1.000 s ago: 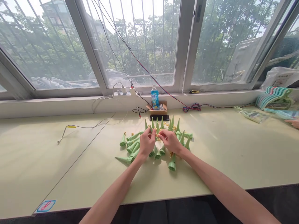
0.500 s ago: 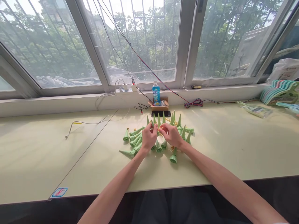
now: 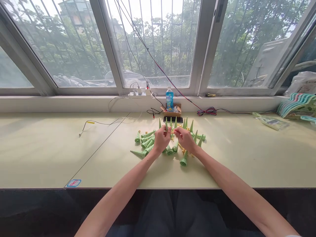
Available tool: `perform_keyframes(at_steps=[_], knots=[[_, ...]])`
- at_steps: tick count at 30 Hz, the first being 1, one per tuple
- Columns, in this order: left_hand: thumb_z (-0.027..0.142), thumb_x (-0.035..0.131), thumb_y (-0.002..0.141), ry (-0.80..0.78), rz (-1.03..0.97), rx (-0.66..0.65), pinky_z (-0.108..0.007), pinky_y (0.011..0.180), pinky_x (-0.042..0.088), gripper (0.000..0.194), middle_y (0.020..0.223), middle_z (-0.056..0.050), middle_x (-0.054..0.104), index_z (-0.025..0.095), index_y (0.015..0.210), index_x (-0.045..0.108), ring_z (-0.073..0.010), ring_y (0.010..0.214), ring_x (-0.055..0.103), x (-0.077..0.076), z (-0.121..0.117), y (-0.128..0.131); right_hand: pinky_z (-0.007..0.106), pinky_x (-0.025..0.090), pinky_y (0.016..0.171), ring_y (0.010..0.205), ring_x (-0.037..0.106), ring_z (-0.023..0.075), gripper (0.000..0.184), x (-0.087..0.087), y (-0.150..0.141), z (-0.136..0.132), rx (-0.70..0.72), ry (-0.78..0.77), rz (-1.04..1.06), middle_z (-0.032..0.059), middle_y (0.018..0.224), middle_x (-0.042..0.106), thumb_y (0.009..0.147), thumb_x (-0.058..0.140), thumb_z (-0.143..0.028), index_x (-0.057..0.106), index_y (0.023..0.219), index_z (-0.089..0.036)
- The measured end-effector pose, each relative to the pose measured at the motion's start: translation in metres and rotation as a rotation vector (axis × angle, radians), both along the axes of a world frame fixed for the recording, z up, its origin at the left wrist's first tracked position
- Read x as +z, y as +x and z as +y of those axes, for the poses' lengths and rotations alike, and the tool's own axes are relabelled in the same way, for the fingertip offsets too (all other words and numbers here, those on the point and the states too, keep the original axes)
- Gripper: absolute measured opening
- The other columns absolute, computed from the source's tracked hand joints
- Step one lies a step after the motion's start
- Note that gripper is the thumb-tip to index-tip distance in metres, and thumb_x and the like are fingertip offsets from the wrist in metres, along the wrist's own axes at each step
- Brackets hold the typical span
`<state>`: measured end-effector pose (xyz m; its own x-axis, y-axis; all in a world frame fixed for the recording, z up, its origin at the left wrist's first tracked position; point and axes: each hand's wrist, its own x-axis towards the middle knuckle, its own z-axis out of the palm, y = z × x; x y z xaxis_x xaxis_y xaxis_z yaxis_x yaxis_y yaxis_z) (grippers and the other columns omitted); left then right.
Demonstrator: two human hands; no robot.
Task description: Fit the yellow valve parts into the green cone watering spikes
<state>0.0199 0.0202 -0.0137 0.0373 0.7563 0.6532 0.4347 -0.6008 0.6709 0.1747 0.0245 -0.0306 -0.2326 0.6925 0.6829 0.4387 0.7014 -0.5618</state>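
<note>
My left hand point(image 3: 162, 139) is closed around a light green plastic cone-shaped spike, mostly hidden by the fingers. Beside it my right hand point(image 3: 185, 139) pinches with thumb and forefinger; whatever is between them is too small to make out. The fingertips of both hands nearly meet. About them lie several more green spikes: one hollow-ended spike point(image 3: 183, 162) rests nearest the front edge, another lies apart point(image 3: 137, 137) at the left, and several stand point up behind my hands, such as a spike point(image 3: 192, 125) at the right. Small yellow pieces point(image 3: 185, 152) are scattered among them.
Behind the spikes are a black phone point(image 3: 173, 119) and a small cardboard box point(image 3: 172, 114) with a blue-labelled bottle point(image 3: 169, 99). A coiled cable point(image 3: 206, 111) lies by the sill. Teal hangers point(image 3: 293, 104) stand far right. A white cable point(image 3: 101, 123) crosses the left table.
The camera view has tilted and shifted, so the table sits slightly higher and further right. My fingertips have drawn slightly apart; the spikes on the table look unmoved.
</note>
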Motion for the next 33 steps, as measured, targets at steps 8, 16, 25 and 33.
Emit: perform_keyframes(at_steps=[8,16,25,33], knots=[[0.037,0.047,0.095,0.185,0.089,0.006,-0.024,0.046,0.029,0.031,0.054,0.005,0.044,0.020,0.070,0.044,-0.0086,0.043,0.038,-0.002,0.009,0.004,0.028,0.046,0.060,0.070,0.058,0.0164,0.022,-0.002,0.006,0.005,-0.023,0.057,0.001,0.0072,0.088,0.067,0.098,0.044,-0.034,0.060,0.098,-0.019],[0.034,0.048,0.095,0.221,0.068,0.002,-0.023,0.048,0.033,0.028,0.057,0.004,0.047,0.019,0.072,0.047,-0.0086,0.045,0.042,-0.009,0.006,0.007,0.031,0.052,0.067,0.070,0.061,0.0161,0.017,-0.004,0.009,0.002,0.001,0.012,0.089,0.0041,0.082,0.066,0.093,0.050,-0.032,0.062,0.097,-0.019],[0.031,0.048,0.096,0.344,0.146,0.012,-0.023,0.046,0.029,0.033,0.054,0.005,0.040,0.021,0.067,0.036,-0.0084,0.044,0.034,-0.013,0.008,0.001,0.027,0.046,0.062,0.059,0.054,0.0129,0.017,0.000,0.008,0.003,0.065,-0.066,0.110,0.0004,0.072,0.061,0.091,0.054,-0.033,0.062,0.085,-0.020],[0.026,0.046,0.096,0.371,0.182,-0.029,-0.023,0.047,0.030,0.028,0.060,0.003,0.046,0.021,0.070,0.038,-0.0094,0.049,0.039,-0.010,0.007,0.003,0.026,0.041,0.057,0.054,0.048,0.0122,0.030,0.004,0.011,0.000,0.067,-0.124,0.106,-0.0019,0.060,0.055,0.091,0.055,-0.045,0.062,0.078,-0.019]])
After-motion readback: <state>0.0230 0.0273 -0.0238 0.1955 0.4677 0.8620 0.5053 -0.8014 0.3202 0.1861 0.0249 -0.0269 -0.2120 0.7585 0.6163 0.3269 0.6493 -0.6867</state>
